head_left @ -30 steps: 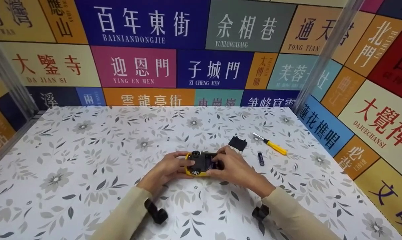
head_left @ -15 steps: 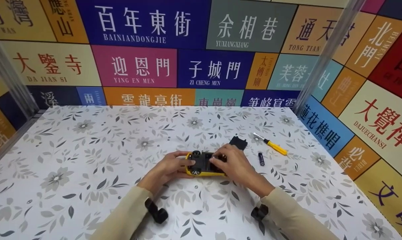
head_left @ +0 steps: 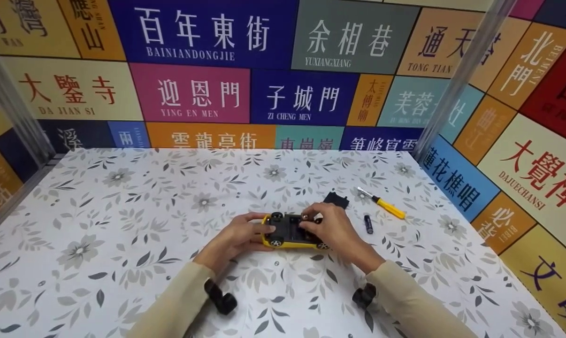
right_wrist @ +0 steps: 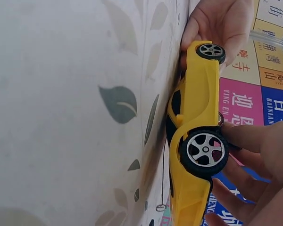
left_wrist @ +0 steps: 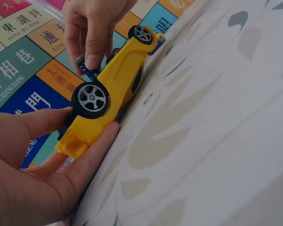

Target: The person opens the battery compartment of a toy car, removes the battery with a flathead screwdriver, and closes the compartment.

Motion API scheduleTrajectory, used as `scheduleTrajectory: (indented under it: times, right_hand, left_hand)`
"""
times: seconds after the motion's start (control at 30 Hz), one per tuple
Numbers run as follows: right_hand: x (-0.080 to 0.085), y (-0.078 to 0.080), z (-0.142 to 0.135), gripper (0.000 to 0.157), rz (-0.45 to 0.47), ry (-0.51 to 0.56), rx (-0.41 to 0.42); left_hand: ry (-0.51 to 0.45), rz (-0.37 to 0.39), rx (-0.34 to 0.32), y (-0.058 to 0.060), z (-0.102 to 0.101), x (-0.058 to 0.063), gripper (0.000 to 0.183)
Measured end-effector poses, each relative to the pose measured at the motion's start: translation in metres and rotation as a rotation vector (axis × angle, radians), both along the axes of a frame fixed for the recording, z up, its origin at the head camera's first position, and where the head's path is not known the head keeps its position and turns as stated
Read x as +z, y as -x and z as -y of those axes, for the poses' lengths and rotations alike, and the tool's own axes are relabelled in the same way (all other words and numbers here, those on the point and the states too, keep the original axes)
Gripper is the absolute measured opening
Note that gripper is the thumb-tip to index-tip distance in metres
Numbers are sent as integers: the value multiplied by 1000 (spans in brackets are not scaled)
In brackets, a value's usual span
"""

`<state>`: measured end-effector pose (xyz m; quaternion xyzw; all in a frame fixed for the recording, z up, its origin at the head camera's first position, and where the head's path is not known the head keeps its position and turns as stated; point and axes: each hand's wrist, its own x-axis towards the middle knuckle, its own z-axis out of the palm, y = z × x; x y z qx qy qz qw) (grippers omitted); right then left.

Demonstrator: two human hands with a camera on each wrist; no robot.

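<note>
A yellow toy car (head_left: pixel 294 244) lies upside down on the table, its black underside up and a compartment exposed in it. My left hand (head_left: pixel 240 233) grips one end of the car, thumb on the underside and fingers along the body, as the left wrist view also shows. Over the compartment, my right hand (head_left: pixel 332 227) pinches a dark blue battery (left_wrist: pixel 86 67) between thumb and fingers. That battery stands tilted at the underside; its lower end is hidden by the car. In the right wrist view the car's wheel (right_wrist: pixel 205 149) partly covers the right fingers.
Right of the hands, a second dark battery (head_left: pixel 368 224) lies on the flower-patterned tabletop (head_left: pixel 170 188). Behind the right hand is a black cover (head_left: pixel 338 199). A screwdriver with a yellow handle (head_left: pixel 391 208) lies farther right. Sign-printed panels (head_left: pixel 198 33) stand along the back and sides.
My right fingers, earlier down in the compartment, have risen and now hold a battery at it. More of the car's right end shows. My left hand keeps its hold.
</note>
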<state>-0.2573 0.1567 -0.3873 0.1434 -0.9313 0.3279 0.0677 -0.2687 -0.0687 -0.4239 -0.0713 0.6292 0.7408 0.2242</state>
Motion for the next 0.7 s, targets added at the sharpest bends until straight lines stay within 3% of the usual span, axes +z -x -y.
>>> scheduleTrajectory:
  times: [0.4, 0.7]
  right_hand:
    - [10, -8, -3, 21, 59, 128, 7]
    - [19, -13, -13, 26, -61, 202, 55]
  left_hand:
    - [-22, -20, -7, 0, 1, -2, 55]
    - [-3, -22, -9, 0, 1, -2, 55]
